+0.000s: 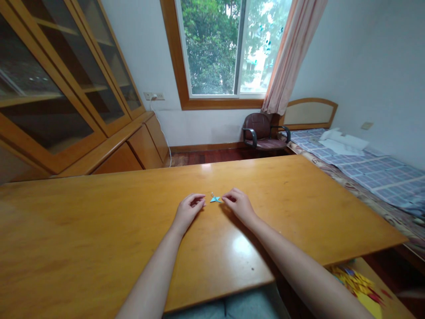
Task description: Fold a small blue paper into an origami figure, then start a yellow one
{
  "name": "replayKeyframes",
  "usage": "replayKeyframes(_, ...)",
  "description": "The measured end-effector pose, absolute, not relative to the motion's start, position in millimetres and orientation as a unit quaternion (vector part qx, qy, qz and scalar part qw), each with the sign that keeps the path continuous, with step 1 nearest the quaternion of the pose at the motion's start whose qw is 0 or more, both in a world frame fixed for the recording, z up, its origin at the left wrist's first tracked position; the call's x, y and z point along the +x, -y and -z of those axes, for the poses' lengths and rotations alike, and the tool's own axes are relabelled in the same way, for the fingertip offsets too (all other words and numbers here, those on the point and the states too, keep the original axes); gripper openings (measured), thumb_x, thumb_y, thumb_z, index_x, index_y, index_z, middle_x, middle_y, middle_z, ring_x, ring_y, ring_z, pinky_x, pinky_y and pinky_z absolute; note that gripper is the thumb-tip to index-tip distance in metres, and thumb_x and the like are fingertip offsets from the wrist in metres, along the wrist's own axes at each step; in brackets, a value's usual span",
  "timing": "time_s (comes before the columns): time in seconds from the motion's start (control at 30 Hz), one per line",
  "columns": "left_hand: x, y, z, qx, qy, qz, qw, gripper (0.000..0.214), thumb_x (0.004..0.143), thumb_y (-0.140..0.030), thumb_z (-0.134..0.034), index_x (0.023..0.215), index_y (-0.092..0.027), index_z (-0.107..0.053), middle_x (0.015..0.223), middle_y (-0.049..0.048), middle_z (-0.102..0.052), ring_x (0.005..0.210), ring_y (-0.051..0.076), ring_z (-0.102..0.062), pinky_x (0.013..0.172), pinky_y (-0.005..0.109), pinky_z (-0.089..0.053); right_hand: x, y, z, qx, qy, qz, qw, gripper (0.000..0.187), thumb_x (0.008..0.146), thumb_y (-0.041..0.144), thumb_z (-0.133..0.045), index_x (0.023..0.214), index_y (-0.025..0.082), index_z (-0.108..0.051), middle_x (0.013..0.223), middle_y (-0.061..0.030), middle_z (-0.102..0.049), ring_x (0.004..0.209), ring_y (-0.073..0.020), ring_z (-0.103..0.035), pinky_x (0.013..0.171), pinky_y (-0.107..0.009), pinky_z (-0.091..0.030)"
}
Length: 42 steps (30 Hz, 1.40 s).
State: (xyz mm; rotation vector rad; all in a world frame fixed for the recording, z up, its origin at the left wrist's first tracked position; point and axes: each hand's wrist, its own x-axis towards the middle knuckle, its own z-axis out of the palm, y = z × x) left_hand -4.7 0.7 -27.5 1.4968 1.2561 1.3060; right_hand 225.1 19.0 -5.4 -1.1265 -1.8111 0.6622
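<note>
A small light-blue folded paper crane (215, 199) is at the middle of the wooden table, with a thin pale loop or thread at its top. My right hand (239, 204) has its thumb and fingers pinched together at the crane's right tip; the exact contact is too small to see clearly. To the left of the crane rests my left hand (190, 210), fingers curled loosely with a gap between thumb and forefinger. It holds nothing and is a short way apart from the paper.
The glossy wooden table (109, 230) spans the view. Below its right edge lie yellow and red pieces (357, 283) on a lower surface. Beyond are an armchair (260, 130), a bed (361, 168), a glass-door cabinet (83, 66) and a hanging white cord (162, 130).
</note>
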Motion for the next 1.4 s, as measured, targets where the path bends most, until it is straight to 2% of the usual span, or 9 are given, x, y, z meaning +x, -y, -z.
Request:
replayKeyframes(0.2, -3, 1, 19, 0.586, -0.506, -0.511, 0.375, 0.028, 0.078, -0.04, -0.069, 0.093, -0.016, -0.07, 0.084, 0.0053, -0.07, 0.074, 0.019, -0.069, 0.068, 0.03, -0.058, 244, -22, 9, -0.498, 0.725, -0.25, 0.405, 0.007, 0.085, 0.019, -0.066, 0.081, 0.017, -0.072, 0.079, -0.0039, -0.067, 0.074, -0.0161, -0.061, 0.07, -0.026, -0.045)
replayKeyframes(0.37, -3, 1, 18, 0.577, -0.514, -0.515, 0.371, 0.029, 0.078, -0.041, -0.068, 0.093, -0.016, -0.069, 0.086, 0.0058, -0.071, 0.075, 0.019, -0.07, 0.069, 0.031, -0.059, 232, -22, 9, -0.512, 0.767, -0.228, 0.313, 0.01, 0.084, 0.027, -0.071, 0.087, 0.018, -0.072, 0.084, -0.0039, -0.068, 0.075, -0.0159, -0.062, 0.068, -0.025, -0.045)
replayKeyframes(0.57, -3, 1, 18, 0.573, -0.518, -0.517, 0.368, 0.028, 0.079, -0.041, -0.068, 0.092, -0.016, -0.069, 0.086, 0.0055, -0.07, 0.076, 0.02, -0.07, 0.069, 0.031, -0.059, 217, -18, 5, -0.531, 0.796, -0.159, 0.242, 0.009, 0.088, 0.026, -0.066, 0.088, 0.02, -0.074, 0.09, -0.0057, -0.067, 0.083, -0.018, -0.064, 0.074, -0.026, -0.047)
replayKeyframes(0.77, -2, 1, 17, 0.577, -0.518, -0.515, 0.365, 0.029, 0.078, -0.041, -0.068, 0.092, -0.016, -0.069, 0.085, 0.0058, -0.07, 0.076, 0.02, -0.07, 0.071, 0.032, -0.059, 219, -12, 2, -0.53, 0.797, -0.147, 0.25, 0.012, 0.09, 0.024, -0.063, 0.086, 0.019, -0.073, 0.089, -0.0055, -0.067, 0.08, -0.0177, -0.064, 0.07, -0.025, -0.046)
replayKeyframes(0.9, -3, 1, 18, 0.572, -0.519, -0.516, 0.37, 0.029, 0.078, -0.041, -0.068, 0.091, -0.016, -0.069, 0.084, 0.0058, -0.07, 0.075, 0.02, -0.07, 0.069, 0.032, -0.059, 244, -14, 1, -0.534, 0.78, -0.153, 0.287, 0.013, 0.09, 0.024, -0.061, 0.085, 0.02, -0.073, 0.088, -0.0049, -0.066, 0.08, -0.0173, -0.064, 0.071, -0.025, -0.046)
replayKeyframes(1.07, -2, 0, 21, 0.566, -0.513, -0.519, 0.382, 0.029, 0.077, -0.041, -0.068, 0.091, -0.016, -0.069, 0.084, 0.0055, -0.07, 0.075, 0.02, -0.07, 0.067, 0.031, -0.06, 321, -25, 4, -0.592, 0.726, -0.101, 0.335, 0.022, 0.09, 0.033, -0.058, 0.083, 0.019, -0.073, 0.085, -0.006, -0.067, 0.074, -0.019, -0.063, 0.068, -0.028, -0.046)
replayKeyframes(1.23, -2, -1, 22, 0.576, -0.515, -0.514, 0.373, 0.029, 0.079, -0.042, -0.067, 0.091, -0.016, -0.069, 0.084, 0.0056, -0.069, 0.075, 0.02, -0.07, 0.068, 0.032, -0.06, 411, -24, 8, -0.664, 0.671, -0.032, 0.327, 0.037, 0.09, 0.046, -0.052, 0.083, 0.017, -0.074, 0.081, -0.0082, -0.067, 0.072, -0.0219, -0.062, 0.067, -0.032, -0.045)
replayKeyframes(1.4, -3, -3, 22, 0.625, -0.524, -0.502, 0.289, 0.027, 0.086, -0.041, -0.058, 0.094, -0.018, -0.068, 0.094, 0.0071, -0.069, 0.085, 0.021, -0.069, 0.081, 0.036, -0.058, 435, -20, 5, -0.651, 0.69, 0.004, 0.318, 0.043, 0.091, 0.051, -0.049, 0.091, 0.016, -0.073, 0.085, -0.0113, -0.067, 0.079, -0.0254, -0.063, 0.075, -0.039, -0.049)
